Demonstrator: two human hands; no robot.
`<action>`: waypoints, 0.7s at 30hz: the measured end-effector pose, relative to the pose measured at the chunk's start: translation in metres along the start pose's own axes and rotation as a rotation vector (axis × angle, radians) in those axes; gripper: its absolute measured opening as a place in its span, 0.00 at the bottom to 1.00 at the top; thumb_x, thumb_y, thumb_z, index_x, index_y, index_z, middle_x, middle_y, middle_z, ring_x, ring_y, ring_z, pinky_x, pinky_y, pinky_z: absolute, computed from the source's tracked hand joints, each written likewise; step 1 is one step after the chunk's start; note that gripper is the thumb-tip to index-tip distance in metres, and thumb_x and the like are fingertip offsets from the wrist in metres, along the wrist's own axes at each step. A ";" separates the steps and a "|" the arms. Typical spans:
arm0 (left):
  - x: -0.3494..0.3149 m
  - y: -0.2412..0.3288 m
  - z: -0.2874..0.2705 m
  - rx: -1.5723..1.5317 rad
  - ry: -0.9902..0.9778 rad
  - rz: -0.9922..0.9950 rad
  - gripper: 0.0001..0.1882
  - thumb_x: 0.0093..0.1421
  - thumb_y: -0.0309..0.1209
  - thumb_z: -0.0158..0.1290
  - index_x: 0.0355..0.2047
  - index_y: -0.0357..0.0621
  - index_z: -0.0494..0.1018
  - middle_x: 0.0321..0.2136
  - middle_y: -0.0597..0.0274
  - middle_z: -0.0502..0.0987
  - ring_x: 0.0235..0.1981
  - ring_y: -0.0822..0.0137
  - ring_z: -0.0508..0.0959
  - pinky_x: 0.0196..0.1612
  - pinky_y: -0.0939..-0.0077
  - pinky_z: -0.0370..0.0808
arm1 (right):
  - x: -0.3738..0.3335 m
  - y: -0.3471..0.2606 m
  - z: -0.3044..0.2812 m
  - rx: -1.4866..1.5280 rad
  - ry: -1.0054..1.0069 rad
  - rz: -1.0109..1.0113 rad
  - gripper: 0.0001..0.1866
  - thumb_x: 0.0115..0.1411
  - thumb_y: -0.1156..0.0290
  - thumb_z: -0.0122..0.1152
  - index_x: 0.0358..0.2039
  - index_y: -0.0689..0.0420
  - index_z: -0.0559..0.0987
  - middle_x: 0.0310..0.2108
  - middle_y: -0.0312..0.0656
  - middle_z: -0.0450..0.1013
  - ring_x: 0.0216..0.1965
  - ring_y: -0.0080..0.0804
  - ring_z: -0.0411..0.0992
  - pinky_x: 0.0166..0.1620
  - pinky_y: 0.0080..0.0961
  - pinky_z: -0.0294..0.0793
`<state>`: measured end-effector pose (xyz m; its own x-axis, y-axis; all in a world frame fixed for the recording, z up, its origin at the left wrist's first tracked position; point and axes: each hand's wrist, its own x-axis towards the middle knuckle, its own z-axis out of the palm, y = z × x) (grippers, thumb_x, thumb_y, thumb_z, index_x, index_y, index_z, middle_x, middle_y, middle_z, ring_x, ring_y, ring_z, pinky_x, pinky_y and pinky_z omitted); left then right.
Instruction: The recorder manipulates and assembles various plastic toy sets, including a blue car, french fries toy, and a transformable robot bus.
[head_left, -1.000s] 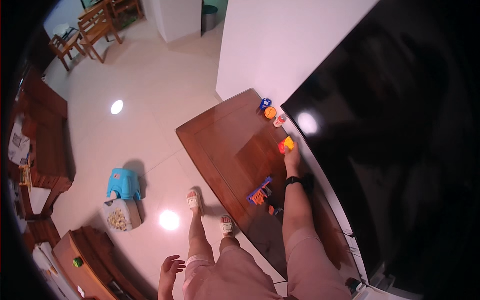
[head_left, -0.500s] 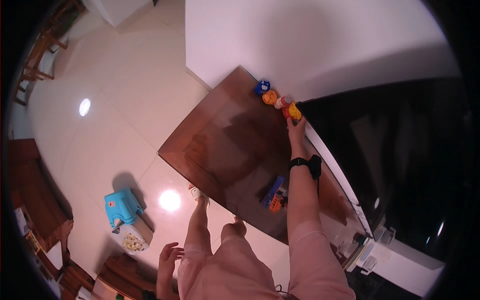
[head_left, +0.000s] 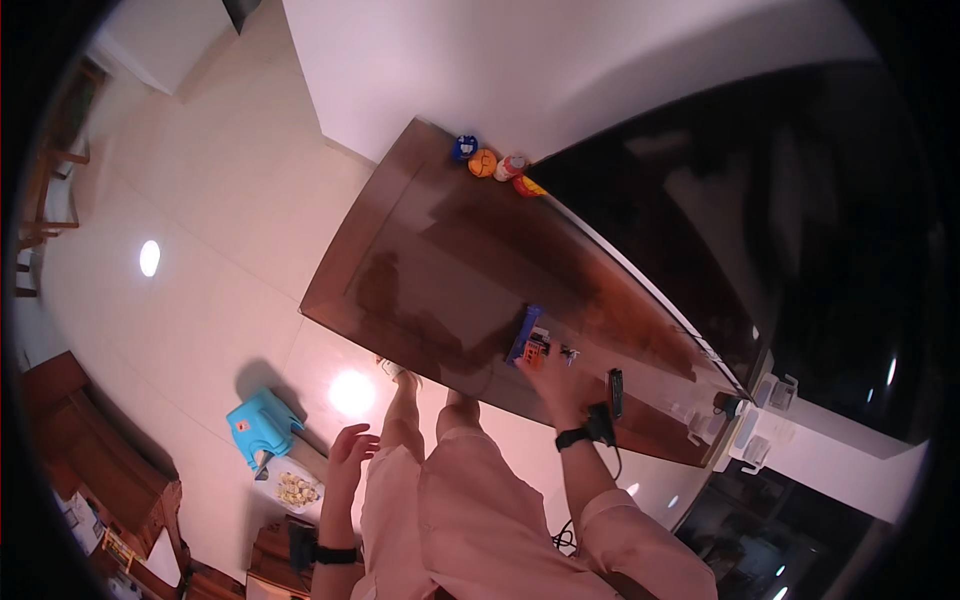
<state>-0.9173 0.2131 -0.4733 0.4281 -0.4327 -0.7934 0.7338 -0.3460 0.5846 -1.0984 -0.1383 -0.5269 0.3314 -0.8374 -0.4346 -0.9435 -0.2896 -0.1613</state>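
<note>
Blue and orange plastic toy (head_left: 526,338), long and chunky, lies on our shiny brown wooden desk (head_left: 470,245), closer to our side than to the wall side. Going from the left, our left hand (head_left: 352,445) hangs over the floor with loosely bent fingers, and we see nothing in it. Next, along the far edge of the desk, four small things sit close together: a round dark-blue thing (head_left: 464,148), an orange ball with dark lines (head_left: 482,163), a little red and white bottle-like thing (head_left: 510,167) and a red and yellow thing (head_left: 528,186). Then comes the toy, with our right hand (head_left: 550,378) at its near end. Its fingers reach the orange part, but we cannot tell if they grip it or just touch it. To hold it well, we think our thumb should go on one side and our fingers on the other, squeezing softly. A small dark thing (head_left: 569,354) lies just to the right, so we should try not to bump it.
</note>
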 end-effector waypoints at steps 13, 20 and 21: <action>-0.019 0.033 0.071 0.310 -0.112 0.232 0.31 0.58 0.44 0.51 0.55 0.34 0.63 0.54 0.46 0.66 0.54 0.50 0.68 0.54 0.64 0.66 | -0.024 -0.100 -0.057 0.834 -0.869 -0.169 0.17 0.58 0.71 0.51 0.48 0.58 0.71 0.28 0.35 0.70 0.20 0.14 0.63 0.20 0.12 0.60; -0.040 0.039 0.094 0.176 0.607 0.812 0.41 0.62 0.45 0.49 0.63 0.30 0.44 0.59 0.36 0.57 0.60 0.50 0.61 0.61 0.66 0.58 | -0.120 -0.224 -0.106 0.541 -1.217 -0.733 0.18 0.57 0.70 0.47 0.49 0.57 0.69 0.21 0.35 0.67 0.12 0.13 0.56 0.14 0.12 0.54; -0.059 0.049 0.088 -0.100 0.571 0.904 0.41 0.61 0.45 0.50 0.62 0.29 0.47 0.58 0.35 0.59 0.59 0.48 0.62 0.61 0.66 0.58 | -0.136 -0.233 -0.116 0.546 -1.270 -0.754 0.18 0.58 0.72 0.48 0.50 0.58 0.69 0.21 0.34 0.66 0.13 0.13 0.56 0.15 0.11 0.54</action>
<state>-0.9532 0.1482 -0.3835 0.9982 -0.0322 -0.0507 0.0504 -0.0116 0.9987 -0.9242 -0.0110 -0.3275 0.7614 0.4184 -0.4952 -0.5399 -0.0136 -0.8416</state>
